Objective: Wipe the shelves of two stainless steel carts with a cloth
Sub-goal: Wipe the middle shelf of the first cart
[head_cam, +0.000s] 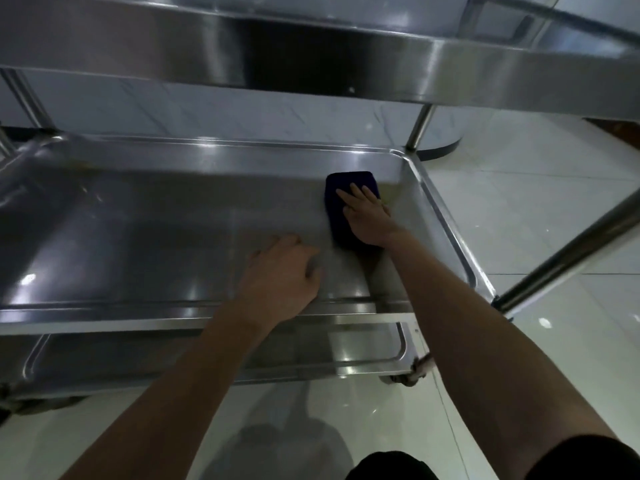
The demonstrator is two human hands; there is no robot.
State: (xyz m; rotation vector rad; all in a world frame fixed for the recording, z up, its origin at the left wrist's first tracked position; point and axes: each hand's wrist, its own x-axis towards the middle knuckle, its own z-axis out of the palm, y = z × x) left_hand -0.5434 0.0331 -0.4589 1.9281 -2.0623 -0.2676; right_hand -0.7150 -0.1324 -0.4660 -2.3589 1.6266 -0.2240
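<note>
Pale glossy floor tiles (540,209) fill the right side and bottom of the frame, and on them stands the steel cart (450,220) you're working. Right of centre, the folded dark blue cloth (341,216) lies flat on the middle shelf (156,230), close to its far right corner. Your right hand (367,216) presses down on it, fingers straight and spread over the top, no pinch. Your left hand (282,275) sits just left of it near the front rim, fingers bent, resting on bare steel and gripping nothing, bracing you by the look of it.

Progress, as a judgement: you're on the middle shelf, at its right end. The long stretch towards the left of the frame shows no clear wipe marks, so I can't tell whether it's done. The bottom shelf (363,351), peeking out at lower centre, likely remains.

The top shelf (311,53) crosses the upper frame edge-on, its surface hidden. The left end of the cart is cut off. A slanting steel bar (571,251) runs at the right edge; a second cart I can't make out for sure.
</note>
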